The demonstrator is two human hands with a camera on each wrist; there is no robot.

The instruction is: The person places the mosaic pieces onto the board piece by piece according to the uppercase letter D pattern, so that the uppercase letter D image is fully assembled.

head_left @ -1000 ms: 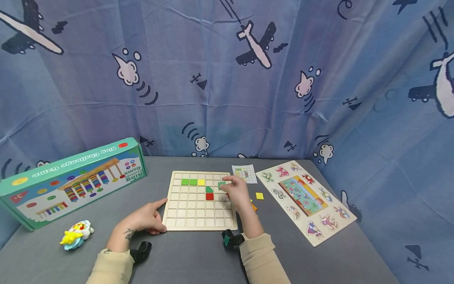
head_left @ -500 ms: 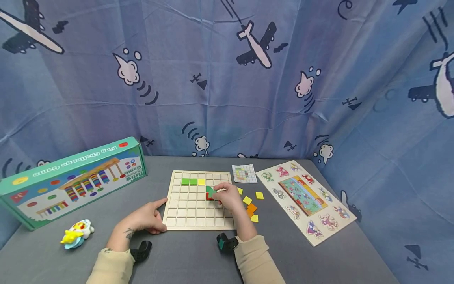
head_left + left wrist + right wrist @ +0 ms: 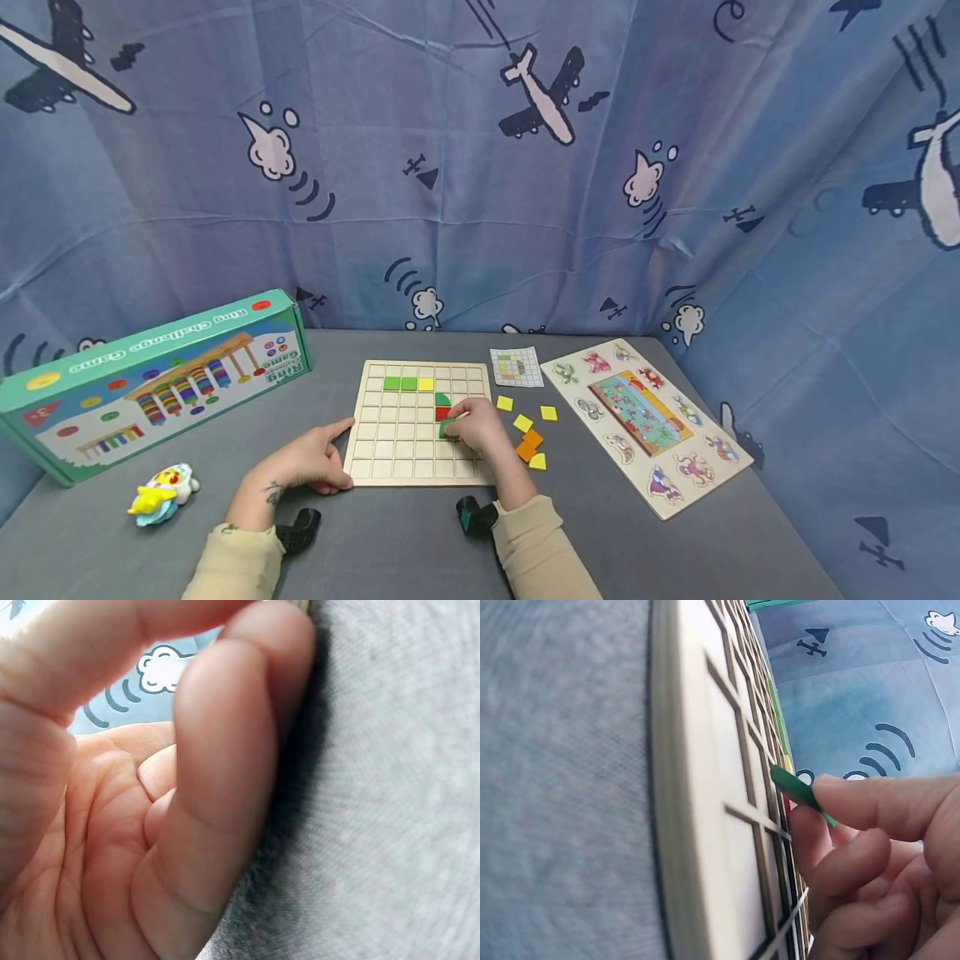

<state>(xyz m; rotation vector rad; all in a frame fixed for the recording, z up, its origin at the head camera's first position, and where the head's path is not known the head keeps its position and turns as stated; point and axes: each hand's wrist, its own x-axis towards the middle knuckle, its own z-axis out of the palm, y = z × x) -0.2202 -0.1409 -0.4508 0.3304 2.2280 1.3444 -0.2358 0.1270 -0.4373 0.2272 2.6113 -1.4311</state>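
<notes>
Desk point(image 3: 390, 546) is bearing grid board point(image 3: 408, 431). Left hand point(image 3: 306, 460), thumb and forefinger apart, is touching board's 8-to-9 o'clock edge. Right hand point(image 3: 480, 427) is pinching tilted green tile point(image 3: 446, 428) at 6 o'clock of red tile point(image 3: 442, 413); probably wanting levelling before release.

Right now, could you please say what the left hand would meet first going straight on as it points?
The left hand would likely meet the gridded board first, at its left edge; they seem to touch, though depth is unclear.
</notes>
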